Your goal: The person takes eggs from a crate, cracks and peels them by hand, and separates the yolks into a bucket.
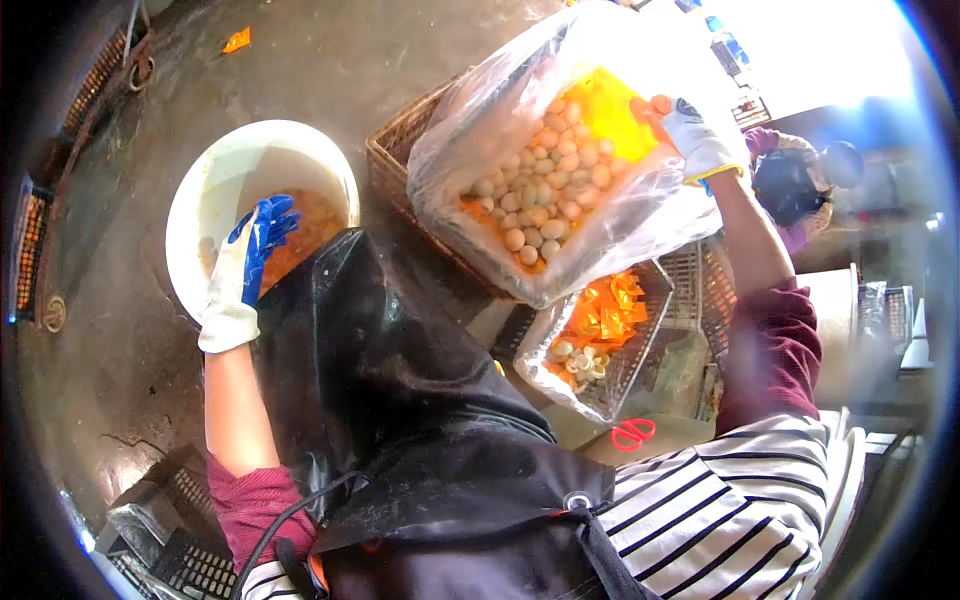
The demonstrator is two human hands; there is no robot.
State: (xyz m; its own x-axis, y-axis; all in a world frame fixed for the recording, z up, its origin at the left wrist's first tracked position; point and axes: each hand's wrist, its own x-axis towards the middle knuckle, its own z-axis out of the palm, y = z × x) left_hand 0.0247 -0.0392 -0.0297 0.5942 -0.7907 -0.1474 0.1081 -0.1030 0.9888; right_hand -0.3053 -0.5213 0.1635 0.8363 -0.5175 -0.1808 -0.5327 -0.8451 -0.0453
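My left hand (250, 262), in a white glove with a blue coating, is over the white bucket (185, 215). Its fingers are stretched out and hold nothing visible. Brownish-orange contents (318, 222) lie in the bucket. My right hand (690, 135), in a similar glove, grips the edge of a bright orange-yellow plastic bag (612, 112). That bag lies against the inner side of a clear plastic liner (450, 150). Many pale eggs (545, 185) fill the liner, which sits in a brown basket (400, 140).
A smaller lined crate (650, 300) holds orange wrappers (605, 308) and eggshells (575, 362). Red-handled scissors (633, 434) lie near my apron (400, 370). Another person (792, 185) is at the right. Dark crates (195, 560) stand at lower left, and an orange scrap (237, 40) lies on the floor.
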